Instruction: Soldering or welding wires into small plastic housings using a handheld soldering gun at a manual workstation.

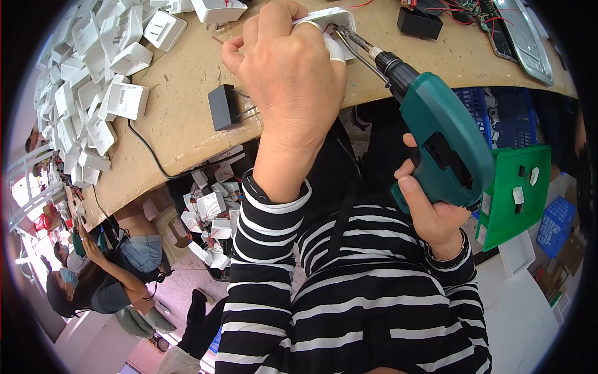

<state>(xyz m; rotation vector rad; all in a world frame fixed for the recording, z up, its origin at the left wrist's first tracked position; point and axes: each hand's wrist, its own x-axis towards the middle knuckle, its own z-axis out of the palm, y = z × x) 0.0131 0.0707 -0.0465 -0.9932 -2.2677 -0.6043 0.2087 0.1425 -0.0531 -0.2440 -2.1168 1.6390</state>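
My right hand (430,212) is wrapped round the grip of a green soldering gun (445,134). A thin feed tube runs along its metal nozzle, and the tip reaches into an open white plastic casing (344,22) at the table's far side. My left hand (283,68) is closed on that casing from the left, fingers bent over it; its fingertips are partly hidden. White covers, perhaps finger cots, show on some fingers. Left of my wrist a small black box (223,107) with dark leads lies on the tan tabletop (180,112).
White plug casings (103,68) are heaped at the left. A black open box (420,23), red wires and a tray (526,43) lie at the far right. Below the table are a bin of white parts (215,212) and a green tray (526,193). Another person (118,274) sits at left.
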